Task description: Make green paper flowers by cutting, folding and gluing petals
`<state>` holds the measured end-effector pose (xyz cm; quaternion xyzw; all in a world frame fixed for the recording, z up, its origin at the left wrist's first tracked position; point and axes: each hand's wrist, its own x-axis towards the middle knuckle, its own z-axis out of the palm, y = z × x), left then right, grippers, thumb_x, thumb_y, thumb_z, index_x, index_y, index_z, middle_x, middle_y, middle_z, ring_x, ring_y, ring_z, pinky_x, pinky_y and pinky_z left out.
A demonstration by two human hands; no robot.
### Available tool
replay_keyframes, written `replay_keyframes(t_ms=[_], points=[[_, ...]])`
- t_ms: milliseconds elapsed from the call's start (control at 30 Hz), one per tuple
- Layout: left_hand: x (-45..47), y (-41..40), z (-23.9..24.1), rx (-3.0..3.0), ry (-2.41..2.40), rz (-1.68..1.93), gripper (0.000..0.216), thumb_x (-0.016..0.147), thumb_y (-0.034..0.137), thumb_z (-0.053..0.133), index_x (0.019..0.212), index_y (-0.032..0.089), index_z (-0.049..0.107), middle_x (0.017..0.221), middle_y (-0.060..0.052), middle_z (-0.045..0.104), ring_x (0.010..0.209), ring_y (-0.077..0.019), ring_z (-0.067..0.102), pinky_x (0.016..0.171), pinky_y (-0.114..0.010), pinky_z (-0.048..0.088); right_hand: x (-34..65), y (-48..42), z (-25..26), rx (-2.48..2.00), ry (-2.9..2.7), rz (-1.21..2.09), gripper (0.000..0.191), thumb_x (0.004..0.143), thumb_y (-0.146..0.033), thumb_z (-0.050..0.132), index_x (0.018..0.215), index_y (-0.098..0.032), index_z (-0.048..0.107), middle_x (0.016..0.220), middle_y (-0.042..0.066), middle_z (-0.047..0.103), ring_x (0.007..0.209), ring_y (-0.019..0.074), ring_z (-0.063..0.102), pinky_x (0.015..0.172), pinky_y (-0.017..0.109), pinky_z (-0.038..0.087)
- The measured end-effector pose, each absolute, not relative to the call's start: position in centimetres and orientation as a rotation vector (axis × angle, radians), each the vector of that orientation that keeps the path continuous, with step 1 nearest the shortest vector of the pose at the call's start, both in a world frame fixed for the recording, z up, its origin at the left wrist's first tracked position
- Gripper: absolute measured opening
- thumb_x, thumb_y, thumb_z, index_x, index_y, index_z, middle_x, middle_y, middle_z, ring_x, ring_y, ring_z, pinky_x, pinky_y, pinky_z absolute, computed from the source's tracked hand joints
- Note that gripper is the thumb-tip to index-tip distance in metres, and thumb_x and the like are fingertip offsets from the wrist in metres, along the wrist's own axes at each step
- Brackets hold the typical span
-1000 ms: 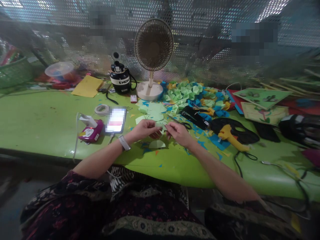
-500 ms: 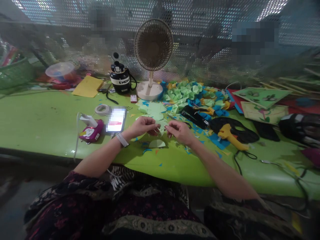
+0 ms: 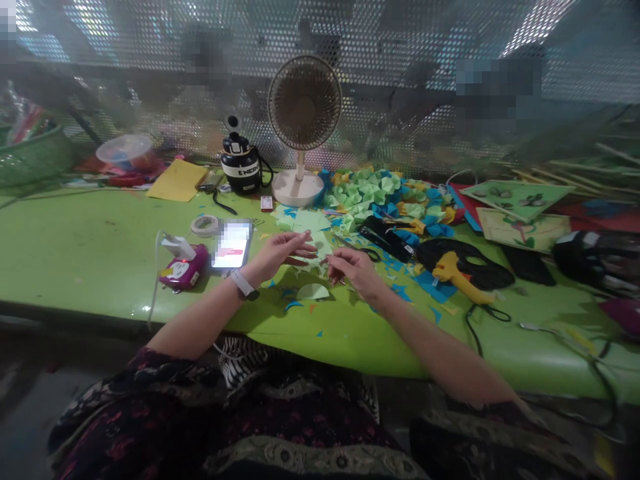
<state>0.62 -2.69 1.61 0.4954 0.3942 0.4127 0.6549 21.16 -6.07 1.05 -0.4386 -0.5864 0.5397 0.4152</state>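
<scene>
My left hand (image 3: 281,253) hovers over the green table (image 3: 90,247) with its fingers stretched toward a pale green piece of paper (image 3: 320,248), touching its left edge. My right hand (image 3: 353,268) is pinched on the right side of the same paper. A pale green half-round cutout (image 3: 312,292) lies on the table just below both hands. More cut pale green sheets (image 3: 307,221) lie right behind them.
A phone (image 3: 231,245) and a pink device (image 3: 183,273) sit left of my hands, with a tape roll (image 3: 205,225) behind. A small fan (image 3: 304,120) and black bottle (image 3: 241,169) stand at the back. Folded paper pieces (image 3: 380,193), scissors (image 3: 367,253) and a yellow glue gun (image 3: 456,272) lie to the right.
My left hand has opened its fingers and stretched them out over the paper. The view has dropped slightly; my right hand keeps its pinch.
</scene>
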Motion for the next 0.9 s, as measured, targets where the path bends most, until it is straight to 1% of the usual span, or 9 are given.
replay_keyframes(t_ms=[33,133,233,333,433,533,600,667,900], points=[[0.9,-2.9,1.5,1.136,0.874,0.901,0.044,0.074,0.053,0.078,0.09,0.012,0.071,0.084,-0.007,0.074,0.076,-0.0146,0.071,0.068,-0.026,0.059,21.0,-6.1,1.0,-1.101,-1.492,1.356,0.036,0.075,-0.053,0.071,0.069,-0.018,0.062,0.058,-0.001,0.064,0.045,0.0089,0.056,0.044,0.021,0.039],[1.4,-3.2,1.2,1.214,0.864,0.86,0.037,0.069,0.045,0.084,0.076,0.012,0.069,0.072,-0.002,0.07,0.067,-0.0096,0.065,0.067,-0.022,0.055,20.7,-6.4,0.8,-1.094,-1.555,1.369,0.036,0.076,-0.052,0.07,0.069,-0.018,0.062,0.057,-0.001,0.062,0.047,0.0097,0.055,0.046,0.023,0.042],[1.2,-3.1,1.3,1.254,0.867,0.84,0.035,0.07,0.041,0.083,0.069,0.012,0.066,0.065,0.0,0.066,0.062,-0.0078,0.062,0.068,-0.022,0.054,21.0,-6.6,1.0,-1.081,-1.635,1.311,0.03,0.079,-0.049,0.066,0.078,-0.019,0.064,0.06,-0.001,0.061,0.051,0.0117,0.056,0.052,0.026,0.047],[0.8,-2.9,1.6,1.237,0.853,0.821,0.032,0.072,0.04,0.082,0.07,0.012,0.066,0.065,-0.001,0.066,0.062,-0.0081,0.062,0.068,-0.023,0.054,21.7,-6.5,1.1,-1.076,-1.757,0.991,0.024,0.08,-0.039,0.066,0.095,-0.021,0.066,0.067,-0.001,0.061,0.055,0.012,0.054,0.056,0.028,0.048],[0.6,-2.9,1.7,1.193,0.833,0.76,0.03,0.073,0.037,0.082,0.071,0.012,0.067,0.066,-0.001,0.067,0.063,-0.0083,0.063,0.067,-0.022,0.053,22.2,-6.1,1.0,-0.993,-1.919,0.716,0.029,0.081,-0.032,0.066,0.109,-0.024,0.068,0.078,0.001,0.064,0.06,0.0124,0.052,0.06,0.029,0.048],[0.7,-3.2,1.6,1.139,0.826,0.707,0.027,0.073,0.035,0.083,0.072,0.012,0.068,0.067,-0.001,0.068,0.063,-0.008,0.064,0.065,-0.02,0.052,22.4,-5.7,0.7,-0.886,-2.029,0.627,0.019,0.087,-0.033,0.062,0.101,-0.027,0.073,0.082,0.003,0.066,0.068,0.016,0.057,0.067,0.033,0.051],[0.9,-3.3,1.6,1.118,0.836,0.706,0.025,0.074,0.033,0.082,0.075,0.012,0.069,0.067,-0.001,0.069,0.062,-0.0079,0.065,0.063,-0.019,0.052,22.5,-5.6,0.4,-0.868,-2.045,0.597,0.018,0.09,-0.035,0.059,0.095,-0.029,0.075,0.085,0.005,0.067,0.075,0.0187,0.06,0.073,0.037,0.052],[1.0,-3.3,1.5,1.116,0.847,0.72,0.024,0.074,0.032,0.082,0.078,0.013,0.069,0.067,-0.001,0.069,0.062,-0.008,0.065,0.061,-0.019,0.051,22.5,-5.6,0.1,-0.877,-2.045,0.588,0.019,0.09,-0.038,0.059,0.094,-0.03,0.076,0.087,0.006,0.067,0.08,0.0199,0.06,0.077,0.038,0.052],[1.3,-3.2,1.2,1.176,0.824,0.751,0.028,0.073,0.033,0.084,0.078,0.01,0.067,0.065,-0.002,0.07,0.056,-0.0083,0.066,0.058,-0.019,0.054,22.3,-5.4,-0.2,-0.877,-1.973,0.527,0.016,0.089,-0.038,0.063,0.091,-0.03,0.077,0.087,0.005,0.063,0.079,0.0187,0.059,0.074,0.036,0.052]])
